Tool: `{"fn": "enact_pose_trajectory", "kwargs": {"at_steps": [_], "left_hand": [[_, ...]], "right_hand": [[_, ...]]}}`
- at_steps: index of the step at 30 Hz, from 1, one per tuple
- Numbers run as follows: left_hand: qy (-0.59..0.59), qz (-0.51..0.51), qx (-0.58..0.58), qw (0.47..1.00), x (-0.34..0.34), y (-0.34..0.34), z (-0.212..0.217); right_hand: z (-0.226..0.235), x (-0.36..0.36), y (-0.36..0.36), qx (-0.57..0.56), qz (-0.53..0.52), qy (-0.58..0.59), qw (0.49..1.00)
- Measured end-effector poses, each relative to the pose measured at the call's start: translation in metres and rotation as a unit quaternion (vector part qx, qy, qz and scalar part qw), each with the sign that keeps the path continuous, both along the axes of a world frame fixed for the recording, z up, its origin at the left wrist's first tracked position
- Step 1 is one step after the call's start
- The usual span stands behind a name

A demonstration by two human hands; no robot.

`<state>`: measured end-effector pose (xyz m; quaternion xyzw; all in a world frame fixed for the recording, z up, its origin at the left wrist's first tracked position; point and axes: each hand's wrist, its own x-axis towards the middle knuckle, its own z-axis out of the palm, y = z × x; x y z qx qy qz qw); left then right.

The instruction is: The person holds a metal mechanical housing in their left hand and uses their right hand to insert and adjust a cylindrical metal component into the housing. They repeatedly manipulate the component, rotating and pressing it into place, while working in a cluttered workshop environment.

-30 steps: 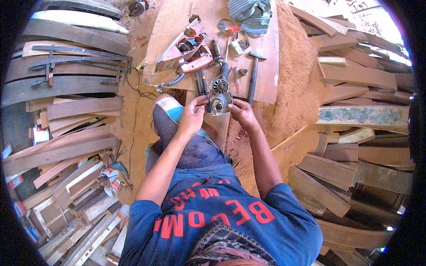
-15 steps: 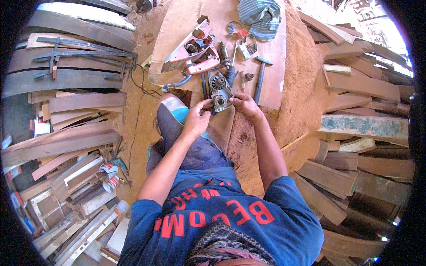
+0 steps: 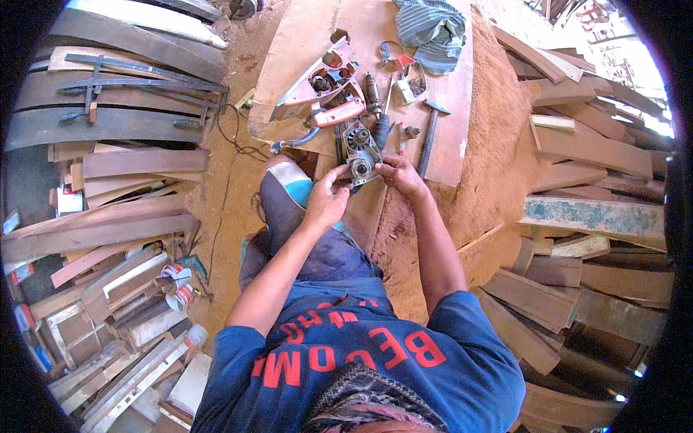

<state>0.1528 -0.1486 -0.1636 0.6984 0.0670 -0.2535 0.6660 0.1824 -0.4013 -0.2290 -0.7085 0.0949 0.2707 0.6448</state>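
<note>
A grey metal engine block [image 3: 359, 153] rests at the near edge of a wide wooden board [image 3: 310, 43]. My left hand [image 3: 326, 200] touches its lower left side with the fingertips. My right hand [image 3: 401, 175] grips its lower right side. Behind the block lie a red and grey machine housing [image 3: 317, 86], a hammer [image 3: 431, 130], a screwdriver [image 3: 399, 137] and small loose parts [image 3: 404, 79]. My knee in dark trousers [image 3: 289, 195] is bent just left of the block.
A striped cloth [image 3: 433, 25] lies at the board's far end. Stacked planks [image 3: 130, 173] fill the left side and more planks [image 3: 585, 216] the right. Sawdust [image 3: 498, 159] covers the ground. A black cable [image 3: 234, 137] runs left of the board.
The view has shifted a little. Both hands stay at the engine block, with the left fingers now lower on its near left corner.
</note>
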Motion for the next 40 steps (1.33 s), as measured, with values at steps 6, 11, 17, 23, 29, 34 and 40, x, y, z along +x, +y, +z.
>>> {"fn": "enact_pose_trajectory", "kwargs": {"at_steps": [6, 11, 17, 23, 29, 34, 40], "left_hand": [[-0.071, 0.017, 0.038, 0.997, -0.001, -0.001, -0.003], [-0.023, 0.004, 0.031, 0.999, 0.006, -0.002, 0.019], [-0.057, 0.023, 0.056, 0.997, 0.005, -0.004, 0.008], [-0.038, 0.031, 0.029, 0.998, 0.005, -0.005, 0.007], [-0.050, 0.025, 0.024, 0.998, 0.006, -0.003, 0.009], [-0.090, 0.042, 0.068, 0.993, 0.001, 0.000, 0.012], [-0.025, 0.051, -0.041, 0.998, -0.024, 0.034, 0.047]], "right_hand": [[0.000, 0.002, 0.002, 0.002, 0.000, 0.005, 1.000], [0.005, 0.004, 0.002, 0.035, 0.005, 0.021, 0.999], [0.015, 0.011, 0.004, -0.024, 0.031, 0.032, 0.999], [0.021, 0.009, 0.006, -0.049, 0.012, 0.048, 0.998], [0.007, 0.001, 0.005, -0.050, -0.022, 0.010, 0.998], [0.024, -0.004, 0.008, -0.126, -0.079, -0.029, 0.989], [0.097, -0.041, -0.009, -0.200, -0.059, -0.133, 0.969]]}}
